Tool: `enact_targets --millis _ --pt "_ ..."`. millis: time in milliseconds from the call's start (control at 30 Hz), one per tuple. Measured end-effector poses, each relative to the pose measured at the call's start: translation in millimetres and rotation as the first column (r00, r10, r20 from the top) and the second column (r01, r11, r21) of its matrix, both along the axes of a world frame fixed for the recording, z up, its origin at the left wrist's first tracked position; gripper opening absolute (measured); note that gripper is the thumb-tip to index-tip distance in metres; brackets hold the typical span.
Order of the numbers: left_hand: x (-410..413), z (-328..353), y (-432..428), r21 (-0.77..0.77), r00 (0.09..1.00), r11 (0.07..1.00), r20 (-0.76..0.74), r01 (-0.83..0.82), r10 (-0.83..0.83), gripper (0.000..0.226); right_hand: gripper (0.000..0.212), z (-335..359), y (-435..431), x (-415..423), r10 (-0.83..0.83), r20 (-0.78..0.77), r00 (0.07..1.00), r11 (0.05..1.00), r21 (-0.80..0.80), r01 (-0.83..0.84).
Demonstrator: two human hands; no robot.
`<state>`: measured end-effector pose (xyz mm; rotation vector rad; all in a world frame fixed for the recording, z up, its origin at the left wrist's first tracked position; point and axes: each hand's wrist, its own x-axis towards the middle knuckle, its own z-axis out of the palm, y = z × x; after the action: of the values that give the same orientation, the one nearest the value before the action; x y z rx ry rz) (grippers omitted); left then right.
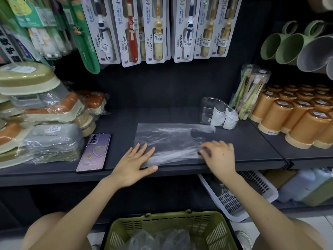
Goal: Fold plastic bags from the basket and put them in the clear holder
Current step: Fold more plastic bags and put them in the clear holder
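A clear plastic bag [167, 139] lies spread flat on the dark shelf [252, 148]. My left hand [134, 161] presses its near left corner with straight fingers. My right hand [219, 155] pinches the bag's near right edge with curled fingertips. The clear holder [210, 107] stands at the back right of the shelf with two folded white bags [225, 117] inside. Below, between my knees, the green basket [207, 230] holds several crumpled clear bags [158, 239].
A purple phone [94, 152] lies left of the bag. Stacked wrapped soap dishes [45, 121] fill the shelf's left, orange cups [295, 118] its right. Packed toothbrushes [158, 29] hang above. A white basket [237, 197] sits under the shelf.
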<state>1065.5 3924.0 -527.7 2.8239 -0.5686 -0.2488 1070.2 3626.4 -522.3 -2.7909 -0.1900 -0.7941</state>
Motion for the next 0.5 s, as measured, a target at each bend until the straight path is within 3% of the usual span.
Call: enact_targets --millis 133,267,333,433,500 --pt "-0.6 -1.5 -3.3 0.061 0.999 0.998 0.041 -0.003 0.001 0.109 0.017 7.6 -36.2 -2.4 -0.071 -0.029 0.997 0.990 0.119 0.074" --pt "1.2 0.6 -4.4 0.067 0.999 0.998 0.032 -0.003 0.001 0.111 0.018 7.6 -52.0 -3.7 -0.014 -0.056 0.998 0.997 0.072 0.018" --pt "-0.7 -0.1 -2.5 0.030 0.998 0.999 0.050 -0.025 0.023 0.107 0.026 9.3 -55.8 -1.7 -0.021 -0.163 0.986 0.990 0.134 0.044" --pt "-10.5 -3.3 -1.9 -0.024 0.950 0.998 0.310 0.056 -0.046 0.087 0.040 9.3 -61.4 -1.8 -0.051 -0.270 0.962 0.980 0.174 0.101" --pt "-17.4 -9.2 -1.2 0.022 0.916 0.991 0.378 0.133 -0.132 0.069 0.029 8.4 -63.2 -3.6 -0.086 -0.264 0.961 0.966 0.213 0.145"
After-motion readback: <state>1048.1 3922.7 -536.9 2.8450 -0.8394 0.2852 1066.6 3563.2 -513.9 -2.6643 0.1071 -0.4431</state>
